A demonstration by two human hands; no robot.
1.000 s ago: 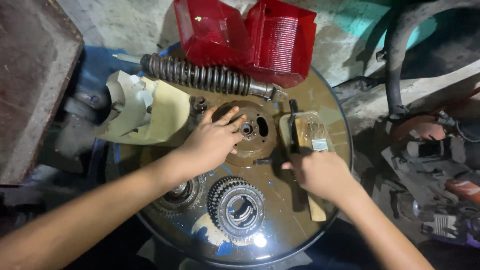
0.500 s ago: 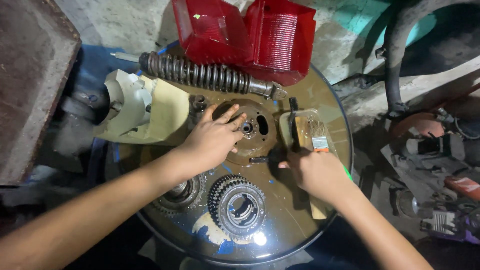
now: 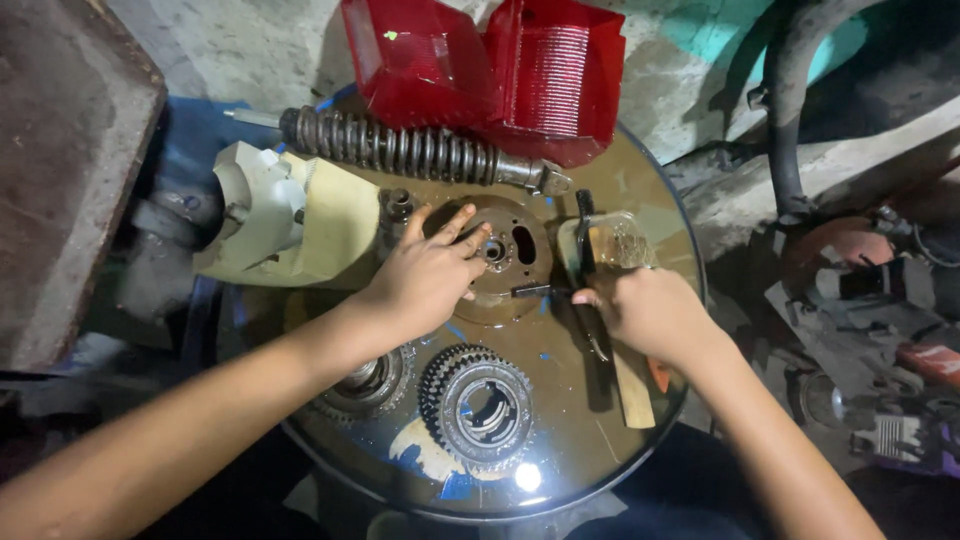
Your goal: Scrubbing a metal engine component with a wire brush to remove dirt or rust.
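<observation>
Far left, a cream plastic cover (image 3: 300,215) lying on the round oily drum top (image 3: 560,430), with a coil spring shock absorber (image 3: 410,152) just behind it and two red lamp lenses (image 3: 480,70) at the back edge. Lower down, a small gear (image 3: 365,385) partly hidden under the left forearm, and beside it a larger toothed gear (image 3: 478,405) lying flat. Left hand (image 3: 425,275) open, fingers spread, pressed flat on the brown round metal plate (image 3: 510,255) in the middle of the drum top. Right of the plate, right hand (image 3: 645,310) closed around a dark tool (image 3: 583,240), its tip touching the plate edge. Under this hand, a wooden stick (image 3: 632,390) and a clear plastic piece (image 3: 620,240). Far right, dark engine parts (image 3: 880,300) on the floor
</observation>
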